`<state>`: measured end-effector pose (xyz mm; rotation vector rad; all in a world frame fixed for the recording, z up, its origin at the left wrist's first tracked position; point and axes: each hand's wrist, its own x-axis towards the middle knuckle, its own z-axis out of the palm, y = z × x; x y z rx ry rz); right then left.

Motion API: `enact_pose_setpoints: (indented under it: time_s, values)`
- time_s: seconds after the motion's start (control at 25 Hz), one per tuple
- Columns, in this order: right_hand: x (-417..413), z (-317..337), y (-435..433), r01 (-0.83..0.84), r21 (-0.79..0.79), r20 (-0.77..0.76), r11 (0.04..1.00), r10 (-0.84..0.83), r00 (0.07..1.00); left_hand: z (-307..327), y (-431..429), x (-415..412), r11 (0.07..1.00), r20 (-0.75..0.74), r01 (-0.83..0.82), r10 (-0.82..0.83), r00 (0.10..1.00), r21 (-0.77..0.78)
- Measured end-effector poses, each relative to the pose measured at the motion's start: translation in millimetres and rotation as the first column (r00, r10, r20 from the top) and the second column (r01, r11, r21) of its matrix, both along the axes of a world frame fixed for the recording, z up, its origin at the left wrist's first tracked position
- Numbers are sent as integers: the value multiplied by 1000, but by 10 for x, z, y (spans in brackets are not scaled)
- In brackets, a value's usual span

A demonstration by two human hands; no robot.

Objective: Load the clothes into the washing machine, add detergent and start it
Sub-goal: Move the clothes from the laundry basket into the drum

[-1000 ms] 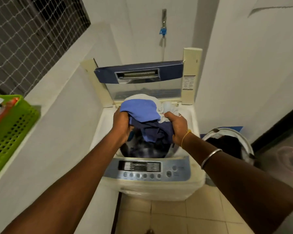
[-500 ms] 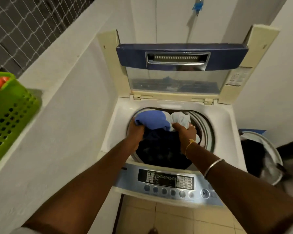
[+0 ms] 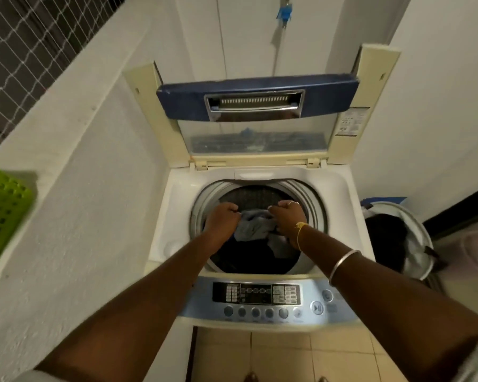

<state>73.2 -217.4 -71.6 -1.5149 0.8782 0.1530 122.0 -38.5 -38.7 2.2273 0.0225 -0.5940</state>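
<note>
with the lid (image 3: 257, 106) of the washing machine (image 3: 340, 188) standing open against the wall, both hands are down inside the round drum (image 3: 309, 199): the left hand (image 3: 222, 217) is curled into a fist on the near-left edge of a bundle of clothes (image 3: 253, 228), and the right hand (image 3: 289, 217) has its fingers folded down over the bundle's right side, so each hand looks closed on fabric rather than spread wide. the clothes, grey-blue on top with darker cloth below, sit between the two hands, partly inside the drum and under its rim. judging from this, the loading step is under way and close to done for this bundle; it seems to need only pushing down and letting go. a laundry basket (image 3: 414, 216) on the floor just right of the machine shows dark cloth inside, so more loading may be left, though i cannot tell how much. no detergent is visible anywhere, and whether any is already in the drum cannot be told. the control panel (image 3: 262, 295) along the near edge is untouched by either hand, with its start button (image 3: 317, 307) at the right end, so adding detergent, closing the lid and starting the wash all appear to remain. a green basket (image 3: 3, 205) rests on the ledge at far left, well apart from the machine.
</note>
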Motion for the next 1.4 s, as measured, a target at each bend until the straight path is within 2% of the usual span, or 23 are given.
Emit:
enact_pose_setpoints:
  time_s: [0.08, 0.12, 0.24, 0.4, 0.52, 0.76, 0.92, 1.04, 1.28, 1.4]
  values:
    - [-48, -5, -182, 36, -90, 106, 995, -26, 994, 194, -251, -85, 1000, 139, 6, -3, 990, -21]
    - [-149, 192, -230, 71, -151, 139, 986, -50, 989, 276, -397, -148, 998, 197, 18, -8, 980, -52]
    - [-462, 620, -504, 185, -259, 271, 948, -112, 956, 466, -957, -383, 983, 292, 96, -48, 955, -153]
    - [-777, 614, -1144, 379, -243, 323, 893, -295, 899, 584, -1856, -742, 947, 415, 253, -154, 897, -197]
    - [-1056, 571, -1658, 419, -258, 323, 870, -332, 887, 512, -2500, -965, 925, 474, 349, -244, 846, -147]
    - [-1718, 414, -2900, 364, -277, 202, 889, -316, 927, 283, -3615, -1289, 853, 348, 523, -491, 799, 2]
    - [-1944, 355, -3573, 300, -365, 124, 881, -273, 954, 54, -4049, -1377, 828, 232, 556, -555, 799, 66]
    - [-1938, 205, -3917, 235, -375, 66, 897, -227, 972, -155, -4297, -1366, 776, 209, 620, -629, 749, 115]
    - [-1623, -476, -4485, 52, -397, -91, 916, -96, 991, -877, -4856, -962, 781, 87, 609, -622, 778, 139]
    - [-1485, -913, -4741, -30, -339, -189, 940, -37, 981, -1357, -4976, -815, 801, -17, 583, -586, 810, 134]
